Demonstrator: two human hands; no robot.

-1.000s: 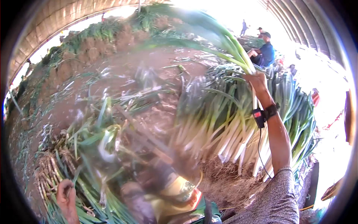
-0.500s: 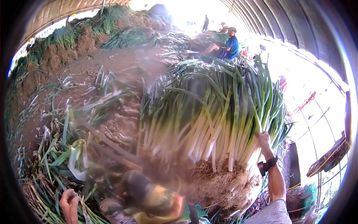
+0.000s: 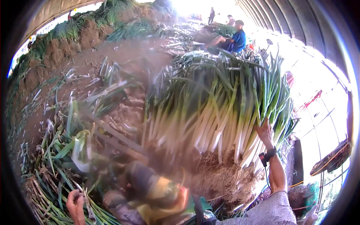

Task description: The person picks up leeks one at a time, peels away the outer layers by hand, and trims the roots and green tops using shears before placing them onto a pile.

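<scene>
A thick row of large green onions (image 3: 213, 123) stands before me, white stalks leaning and soil-covered roots (image 3: 232, 180) at the bottom. My right hand (image 3: 265, 134) is at the row's right end, closed around pale stalks; some fingertips are hidden among them. A dark strap with a small device (image 3: 267, 156) sits on that wrist. At the lower left, my left hand (image 3: 76, 205) has its fingers curled in and nothing visible in them. It hovers beside a withered stalk (image 3: 89, 208) over loose green onion trimmings (image 3: 48, 191).
Leaf scraps litter the brown ground (image 3: 123, 56). A tall heap of green onions (image 3: 90, 33) lines the far left. A person in blue (image 3: 238, 39) sits beyond the row, others farther back. A blurred yellow and dark shape (image 3: 161, 187) fills the lower middle. Wire frames (image 3: 318, 127) stand at right.
The whole view has shifted slightly, with the row appearing higher and farther right. My right hand keeps its place at the row's right end. My left hand stays curled low at left.
</scene>
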